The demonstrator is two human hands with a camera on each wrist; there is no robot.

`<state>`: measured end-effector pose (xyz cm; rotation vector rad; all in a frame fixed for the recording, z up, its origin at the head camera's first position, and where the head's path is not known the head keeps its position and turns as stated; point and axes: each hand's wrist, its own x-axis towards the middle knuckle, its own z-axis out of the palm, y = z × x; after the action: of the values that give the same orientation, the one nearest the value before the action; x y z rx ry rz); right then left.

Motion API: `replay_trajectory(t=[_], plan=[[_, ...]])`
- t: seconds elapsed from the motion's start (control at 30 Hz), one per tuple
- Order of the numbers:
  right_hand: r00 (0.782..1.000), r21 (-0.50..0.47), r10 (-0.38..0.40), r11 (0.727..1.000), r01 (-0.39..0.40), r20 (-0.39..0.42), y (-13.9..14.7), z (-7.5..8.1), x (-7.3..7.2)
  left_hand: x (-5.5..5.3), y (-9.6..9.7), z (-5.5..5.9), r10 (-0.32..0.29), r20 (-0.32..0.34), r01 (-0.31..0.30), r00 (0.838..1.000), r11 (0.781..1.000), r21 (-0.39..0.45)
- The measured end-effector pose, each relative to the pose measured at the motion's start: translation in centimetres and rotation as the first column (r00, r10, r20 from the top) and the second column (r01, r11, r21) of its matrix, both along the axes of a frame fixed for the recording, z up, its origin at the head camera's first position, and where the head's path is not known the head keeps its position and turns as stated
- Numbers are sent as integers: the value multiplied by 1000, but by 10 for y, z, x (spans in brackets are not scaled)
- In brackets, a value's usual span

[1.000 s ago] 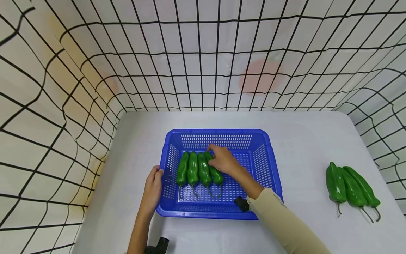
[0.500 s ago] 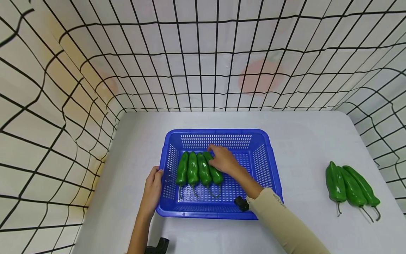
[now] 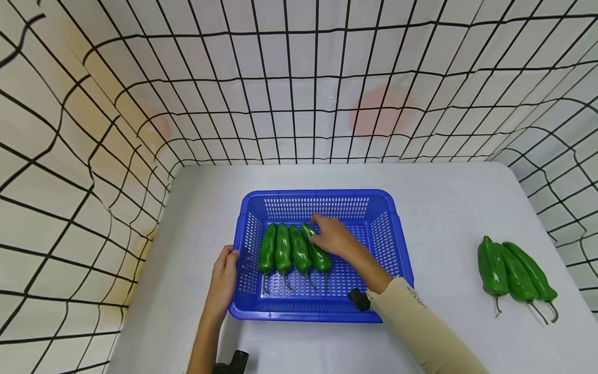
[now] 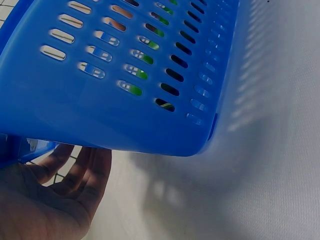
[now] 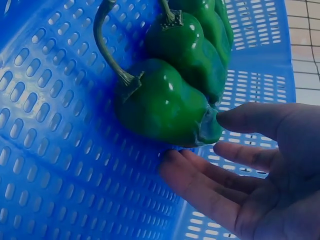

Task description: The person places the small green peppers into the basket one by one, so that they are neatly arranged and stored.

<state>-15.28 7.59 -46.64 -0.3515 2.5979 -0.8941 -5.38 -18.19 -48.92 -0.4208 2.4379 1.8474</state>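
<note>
A blue plastic basket with perforated walls sits on the white table. Several green peppers lie side by side in its left half, stems toward me. My left hand grips the basket's left rim; in the left wrist view its fingers reach up under the rim. Inside the basket, my right hand is at the tip of the rightmost pepper. In the right wrist view the thumb is at that pepper's tip, and the other fingers are loosely extended beside it, not wrapped round it.
Three more green peppers lie together on the table to the right of the basket. Black wire mesh over a white sheet encloses the back and both sides. Dark wrist cameras sit at both forearms.
My right hand has shifted slightly right, uncovering more of the rightmost pepper. That pepper's stem end has swung a little to the right. My left hand stays on the rim.
</note>
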Motion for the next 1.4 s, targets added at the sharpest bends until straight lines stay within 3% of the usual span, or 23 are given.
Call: replay_trajectory(t=[0.33, 0.57, 0.8, 1.03, 1.4], plan=[[998, 59, 19, 998, -16, -52, 7, 21, 2, 1, 0, 2, 4, 6, -4, 1000, 1000, 1], [994, 16, -7, 1000, 9, -109, 28, 34, 6, 3, 0, 3, -6, 8, 6, 1000, 1000, -5], [976, -55, -67, 997, 57, -205, 59, 48, 12, 4, 0, 3, -6, 7, 6, 1000, 1000, -22], [965, -76, -130, 990, 116, -227, 94, 66, 21, 4, 1, 2, -6, 11, 6, 1000, 1000, -5], [915, -31, -254, 966, 258, -314, 173, 67, 41, 2, 2, 1, -8, 7, 8, 1000, 1000, -10]])
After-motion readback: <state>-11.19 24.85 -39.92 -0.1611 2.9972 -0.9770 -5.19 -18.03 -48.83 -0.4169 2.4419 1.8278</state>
